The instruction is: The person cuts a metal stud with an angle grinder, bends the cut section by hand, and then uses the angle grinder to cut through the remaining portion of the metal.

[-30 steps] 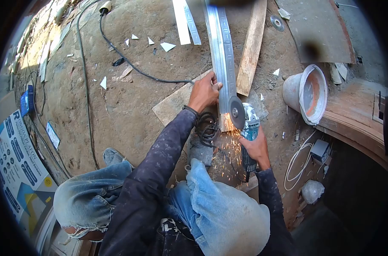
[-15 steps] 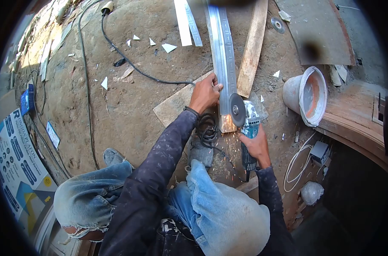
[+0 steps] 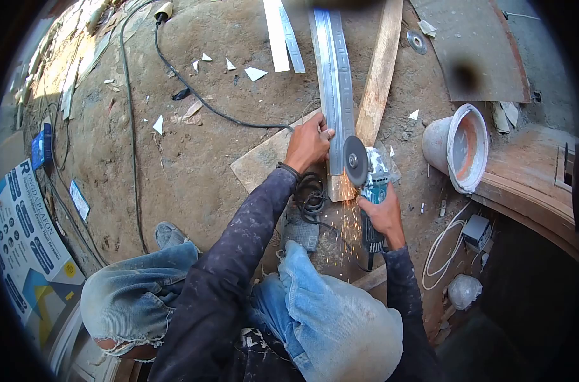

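Observation:
My right hand (image 3: 383,213) is wrapped round the teal body of an angle grinder (image 3: 374,183), its disc (image 3: 355,160) upright against the right edge of a long silver metal channel (image 3: 333,83). Orange sparks spray down from the contact, near the channel's lower end. My left hand (image 3: 310,141) grips the channel's left edge a little above the disc, thumb on top and fingers partly hidden. Under the channel's end lies a piece of wood (image 3: 339,192).
A wooden plank (image 3: 377,76) lies right of the channel. Further right are a tilted bucket (image 3: 439,145), a loose disc (image 3: 416,42) and a coiled white cable (image 3: 434,258). A black cable (image 3: 207,106) crosses the dirt floor at left. A shoe (image 3: 301,230) is near the sparks.
The spark spray has grown longer and brighter below the disc. The whole view has shifted slightly; both hands keep their holds.

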Available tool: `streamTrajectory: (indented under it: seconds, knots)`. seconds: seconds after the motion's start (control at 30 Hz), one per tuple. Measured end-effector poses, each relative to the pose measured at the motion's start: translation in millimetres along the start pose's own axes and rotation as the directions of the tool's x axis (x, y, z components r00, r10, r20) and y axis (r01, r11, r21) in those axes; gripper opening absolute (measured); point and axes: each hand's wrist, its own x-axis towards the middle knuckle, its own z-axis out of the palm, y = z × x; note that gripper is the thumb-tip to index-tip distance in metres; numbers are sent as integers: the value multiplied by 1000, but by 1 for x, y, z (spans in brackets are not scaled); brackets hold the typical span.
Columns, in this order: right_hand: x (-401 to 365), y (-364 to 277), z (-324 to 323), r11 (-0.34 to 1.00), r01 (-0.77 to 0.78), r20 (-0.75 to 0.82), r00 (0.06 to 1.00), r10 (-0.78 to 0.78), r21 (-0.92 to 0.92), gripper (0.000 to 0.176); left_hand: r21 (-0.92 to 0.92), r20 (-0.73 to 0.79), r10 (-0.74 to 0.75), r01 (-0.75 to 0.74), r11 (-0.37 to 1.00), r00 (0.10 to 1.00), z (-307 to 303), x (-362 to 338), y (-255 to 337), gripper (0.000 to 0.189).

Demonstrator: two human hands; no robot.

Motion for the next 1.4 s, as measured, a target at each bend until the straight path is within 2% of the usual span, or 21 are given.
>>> streamTrajectory:
  seconds: [0.3,0.37,0.47,0.7,0.8,1.07,1.3,1.4]
  knots:
    - [5,-7,-3,999,-53,55,997,53,-2,83,-21,16,-26,27,999,1000,-2,-2,4,17]
    - [9,8,2,999,31,-12,999,-31,-28,88,6,1,17,-17,1000,1000,0,1,-2,17]
    - [10,6,2,996,9,-40,999,-12,-85,92,87,-49,82,-78,993,995,7,7,-14,18]
    - [16,-8,-2,1000,6,5,1000,-6,-14,83,34,-24,25,-24,999,999,4,3,-6,18]
    - [20,-6,-1,999,39,-5,999,-39,-8,80,108,-66,99,-91,990,993,7,6,-12,17]
    - [31,1,1,1000,18,-4,1000,-18,-22,95,31,-67,31,-29,999,997,4,2,-4,19]
    - [35,-13,-3,999,6,11,1000,-5,-36,89,19,-67,46,-45,999,997,4,3,-4,19]
    - [38,-14,-3,999,6,16,1000,-5,-40,84,-34,-51,8,-9,999,999,5,3,-6,19]
